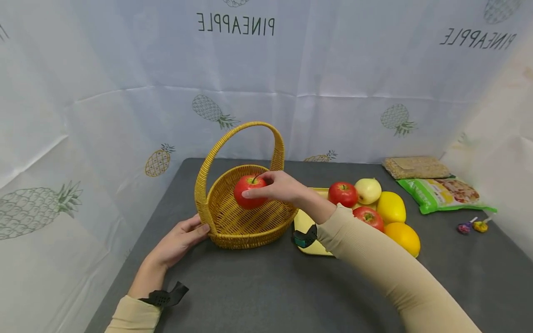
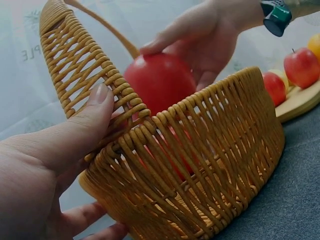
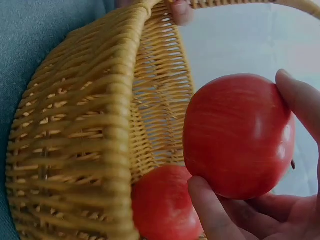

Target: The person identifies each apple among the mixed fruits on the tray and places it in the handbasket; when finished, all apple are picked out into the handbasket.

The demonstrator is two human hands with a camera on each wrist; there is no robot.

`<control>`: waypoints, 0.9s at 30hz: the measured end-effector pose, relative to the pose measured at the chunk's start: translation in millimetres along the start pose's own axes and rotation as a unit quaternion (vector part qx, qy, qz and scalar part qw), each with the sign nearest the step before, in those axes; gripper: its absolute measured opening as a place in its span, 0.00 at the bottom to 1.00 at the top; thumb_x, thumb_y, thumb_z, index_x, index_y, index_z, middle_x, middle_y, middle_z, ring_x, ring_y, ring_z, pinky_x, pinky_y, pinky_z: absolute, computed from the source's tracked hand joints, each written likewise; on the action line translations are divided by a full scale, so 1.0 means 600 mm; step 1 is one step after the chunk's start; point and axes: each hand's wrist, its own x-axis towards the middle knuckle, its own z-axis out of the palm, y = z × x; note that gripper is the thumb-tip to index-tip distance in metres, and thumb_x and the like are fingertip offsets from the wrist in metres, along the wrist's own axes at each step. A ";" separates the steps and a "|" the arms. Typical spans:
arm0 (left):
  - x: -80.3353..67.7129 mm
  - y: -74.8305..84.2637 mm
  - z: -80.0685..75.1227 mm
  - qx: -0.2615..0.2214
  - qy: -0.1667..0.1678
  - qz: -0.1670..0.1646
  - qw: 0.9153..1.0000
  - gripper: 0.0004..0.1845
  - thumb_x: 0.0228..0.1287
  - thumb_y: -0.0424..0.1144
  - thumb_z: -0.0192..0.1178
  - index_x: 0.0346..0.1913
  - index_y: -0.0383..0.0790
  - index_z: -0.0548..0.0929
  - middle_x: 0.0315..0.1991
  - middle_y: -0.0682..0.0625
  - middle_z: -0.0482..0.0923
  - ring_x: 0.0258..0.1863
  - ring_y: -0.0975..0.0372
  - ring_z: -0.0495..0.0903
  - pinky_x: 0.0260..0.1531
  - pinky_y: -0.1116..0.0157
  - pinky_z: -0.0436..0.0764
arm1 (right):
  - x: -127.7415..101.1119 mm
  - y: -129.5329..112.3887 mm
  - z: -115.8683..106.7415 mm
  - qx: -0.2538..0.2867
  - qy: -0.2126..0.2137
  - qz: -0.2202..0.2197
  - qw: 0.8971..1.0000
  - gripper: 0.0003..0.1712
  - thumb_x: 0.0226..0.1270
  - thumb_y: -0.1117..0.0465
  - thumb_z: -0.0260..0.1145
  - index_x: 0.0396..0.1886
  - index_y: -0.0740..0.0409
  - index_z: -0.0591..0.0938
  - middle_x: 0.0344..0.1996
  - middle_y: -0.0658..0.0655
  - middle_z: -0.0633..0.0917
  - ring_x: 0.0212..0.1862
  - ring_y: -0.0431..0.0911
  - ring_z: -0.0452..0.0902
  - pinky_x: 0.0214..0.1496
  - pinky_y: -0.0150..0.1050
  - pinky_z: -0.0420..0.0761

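Observation:
A red apple [image 1: 246, 191] with a brown stem is pinched between the thumb and fingers of my right hand [image 1: 276, 187], over the opening of a yellow wicker basket [image 1: 250, 241]. Inside the basket, the right wrist view shows a second red apple [image 3: 165, 202]; in the head view the held apple hides it. My left hand [image 1: 183, 238] grips the basket's left side at the foot of its tall arched handle [image 1: 202, 178]. Its thumb [image 2: 100, 97] lies against the handle weave, and the other fingers pass behind the wall.
Right of the basket, a pale yellow tray [image 1: 318, 249] bears red apples [image 1: 343, 193], a pale green fruit [image 1: 368, 190], a yellow fruit [image 1: 391, 208] and an orange [image 1: 403, 238]. Farther right lie a green food packet [image 1: 445, 194], a grain-filled bag [image 1: 416, 167] and two lollipops [image 1: 464, 227].

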 end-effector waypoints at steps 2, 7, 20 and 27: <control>0.001 0.001 0.001 0.001 0.002 -0.002 1.000 0.23 0.83 0.33 0.49 0.76 0.38 0.69 0.75 0.55 0.65 0.74 0.59 0.64 0.64 0.67 0.73 | 0.008 -0.004 0.006 0.011 -0.009 0.007 1.000 0.39 0.56 0.40 0.80 0.62 0.56 0.79 0.54 0.53 0.81 0.56 0.50 0.77 0.59 0.52 0.81; 0.002 0.003 0.002 0.007 0.007 -0.009 1.000 0.23 0.83 0.34 0.50 0.76 0.38 0.70 0.76 0.51 0.64 0.74 0.58 0.63 0.64 0.67 0.73 | 0.028 -0.018 0.015 -0.017 -0.011 0.006 1.000 0.42 0.54 0.40 0.81 0.63 0.54 0.78 0.54 0.53 0.80 0.56 0.49 0.76 0.59 0.50 0.81; 0.004 0.000 0.003 0.006 0.003 -0.005 1.000 0.23 0.83 0.34 0.50 0.76 0.37 0.70 0.78 0.44 0.60 0.76 0.57 0.61 0.64 0.67 0.72 | 0.075 -0.040 0.029 -0.089 -0.043 0.006 0.995 0.44 0.54 0.45 0.82 0.68 0.55 0.77 0.54 0.53 0.80 0.53 0.49 0.77 0.51 0.46 0.85; 0.002 0.002 0.005 0.010 0.014 -0.014 1.000 0.24 0.82 0.34 0.50 0.76 0.33 0.67 0.78 0.38 0.58 0.74 0.57 0.63 0.64 0.67 0.73 | 0.097 -0.040 0.045 -0.111 -0.093 0.001 0.989 0.48 0.55 0.51 0.82 0.73 0.58 0.72 0.57 0.54 0.79 0.55 0.47 0.77 0.47 0.39 0.85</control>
